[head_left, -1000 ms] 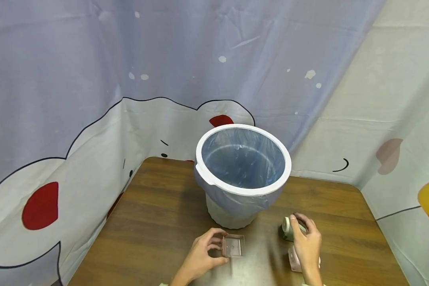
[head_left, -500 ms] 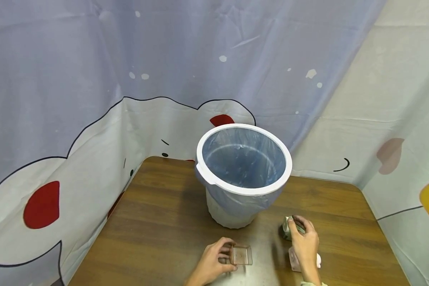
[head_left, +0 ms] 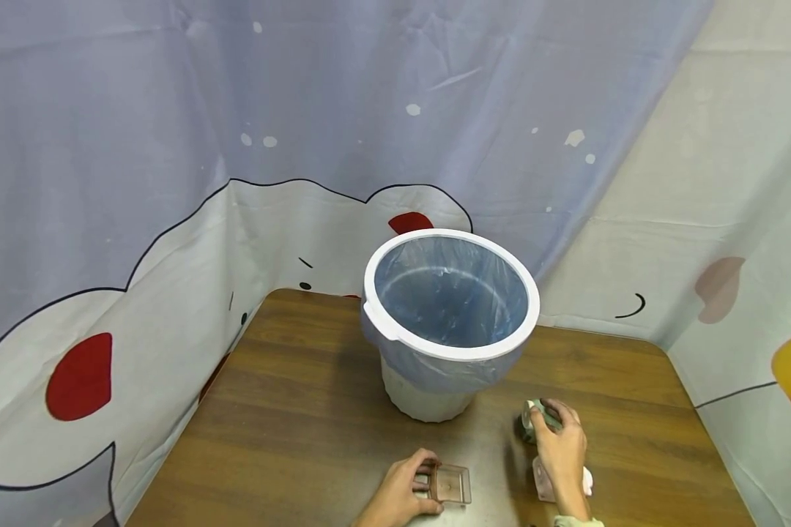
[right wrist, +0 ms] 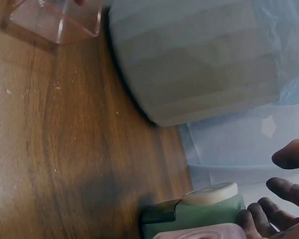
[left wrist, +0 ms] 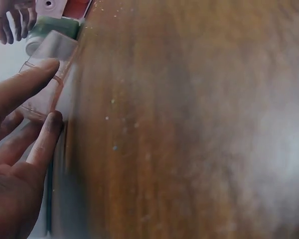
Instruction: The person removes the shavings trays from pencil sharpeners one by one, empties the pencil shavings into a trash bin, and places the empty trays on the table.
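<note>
left hand (head_left: 398,494) pinching clear pinkish plastic box (head_left: 451,484), in front of bag-lined bin (head_left: 458,354) | right hand (head_left: 562,448) relaxed beside green container (right wrist: 207,214), right of bin | box: probably light, stiff, slippery; grip opposite walls

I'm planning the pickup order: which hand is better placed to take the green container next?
Probably the right hand: it is right at the green container and appears to hold nothing. The left hand is farther off and holds the clear box.
</note>
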Available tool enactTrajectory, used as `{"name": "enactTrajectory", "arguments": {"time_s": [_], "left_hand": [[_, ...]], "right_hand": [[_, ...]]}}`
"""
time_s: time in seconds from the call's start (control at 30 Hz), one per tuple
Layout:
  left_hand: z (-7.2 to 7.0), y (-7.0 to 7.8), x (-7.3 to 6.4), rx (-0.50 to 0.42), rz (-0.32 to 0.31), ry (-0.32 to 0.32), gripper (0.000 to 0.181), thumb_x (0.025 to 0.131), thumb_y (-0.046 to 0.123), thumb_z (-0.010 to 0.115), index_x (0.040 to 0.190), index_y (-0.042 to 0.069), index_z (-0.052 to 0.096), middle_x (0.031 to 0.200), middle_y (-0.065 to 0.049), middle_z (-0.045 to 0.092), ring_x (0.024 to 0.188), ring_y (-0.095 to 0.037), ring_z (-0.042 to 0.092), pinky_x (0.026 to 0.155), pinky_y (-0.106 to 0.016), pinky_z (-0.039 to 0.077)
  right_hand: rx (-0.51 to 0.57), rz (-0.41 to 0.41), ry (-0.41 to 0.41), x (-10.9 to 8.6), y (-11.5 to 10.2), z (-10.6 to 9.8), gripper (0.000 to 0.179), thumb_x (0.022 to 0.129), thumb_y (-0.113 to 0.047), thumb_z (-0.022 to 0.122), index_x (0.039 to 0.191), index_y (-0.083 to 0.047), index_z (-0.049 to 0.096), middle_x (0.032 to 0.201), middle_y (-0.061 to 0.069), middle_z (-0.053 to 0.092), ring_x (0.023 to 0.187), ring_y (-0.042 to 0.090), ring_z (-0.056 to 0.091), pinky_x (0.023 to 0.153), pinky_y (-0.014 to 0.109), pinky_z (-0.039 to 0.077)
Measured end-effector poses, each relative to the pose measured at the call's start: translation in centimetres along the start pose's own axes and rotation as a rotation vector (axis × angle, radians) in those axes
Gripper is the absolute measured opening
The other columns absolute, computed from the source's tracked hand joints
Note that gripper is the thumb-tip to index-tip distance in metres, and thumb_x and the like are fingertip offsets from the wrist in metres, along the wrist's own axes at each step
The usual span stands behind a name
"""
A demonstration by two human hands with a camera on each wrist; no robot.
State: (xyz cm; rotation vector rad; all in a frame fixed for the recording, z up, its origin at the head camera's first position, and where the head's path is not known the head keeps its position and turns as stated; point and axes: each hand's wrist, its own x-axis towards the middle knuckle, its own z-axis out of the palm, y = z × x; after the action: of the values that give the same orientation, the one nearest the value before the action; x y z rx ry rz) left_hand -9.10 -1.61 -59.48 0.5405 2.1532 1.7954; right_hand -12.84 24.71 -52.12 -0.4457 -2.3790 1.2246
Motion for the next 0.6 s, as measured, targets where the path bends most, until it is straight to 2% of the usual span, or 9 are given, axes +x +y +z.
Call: {"name": "enactTrajectory", "arguments": {"time_s": [0.2, 0.33, 0.43, 0.6], "left_hand": [[0.34, -0.51, 0.29, 0.054, 0.027, -0.006, 0.059, 0.062, 0.002, 0.082, 0.114, 0.011, 0.054, 0.118, -0.008, 0.058, 0.105, -0.022, 0.058, 0.077, -0.018, 0.051], [0.37, -0.38, 0.35, 0.102, 0.023, -0.011, 0.059, 0.063, 0.004, 0.082, 0.114, 0.01, 0.053, 0.118, -0.009, 0.059, 0.092, -0.015, 0.063, 0.071, -0.018, 0.053], [0.38, -0.25, 0.42, 0.142, 0.015, -0.013, 0.06, 0.063, 0.004, 0.082, 0.115, 0.01, 0.053, 0.118, -0.009, 0.059, 0.084, -0.012, 0.064, 0.069, -0.018, 0.053], [0.48, -0.2, 0.51, 0.182, 0.009, -0.014, 0.06, 0.063, 0.004, 0.082, 0.115, 0.011, 0.053, 0.118, -0.006, 0.059, 0.083, -0.011, 0.064, 0.071, -0.018, 0.052]], "right_hand": [[-0.006, -0.031, 0.031, 0.24, 0.27, 0.08, 0.028, 0.083, -0.015, 0.064, 0.106, -0.001, 0.064, 0.116, 0.015, 0.056, 0.109, 0.033, 0.051, 0.089, 0.042, 0.039], [-0.029, -0.054, 0.041, 0.39, 0.45, 0.16, 0.028, 0.081, -0.014, 0.065, 0.106, -0.001, 0.065, 0.116, 0.016, 0.057, 0.109, 0.033, 0.051, 0.09, 0.042, 0.038], [-0.051, -0.062, 0.027, 0.48, 0.57, 0.19, 0.03, 0.081, -0.014, 0.065, 0.108, -0.001, 0.064, 0.117, 0.017, 0.056, 0.11, 0.034, 0.05, 0.09, 0.043, 0.038], [-0.124, -0.095, -0.044, 0.54, 0.64, 0.18, 0.037, 0.081, -0.012, 0.065, 0.114, 0.003, 0.059, 0.124, 0.02, 0.049, 0.115, 0.039, 0.043, 0.094, 0.049, 0.035]]}}
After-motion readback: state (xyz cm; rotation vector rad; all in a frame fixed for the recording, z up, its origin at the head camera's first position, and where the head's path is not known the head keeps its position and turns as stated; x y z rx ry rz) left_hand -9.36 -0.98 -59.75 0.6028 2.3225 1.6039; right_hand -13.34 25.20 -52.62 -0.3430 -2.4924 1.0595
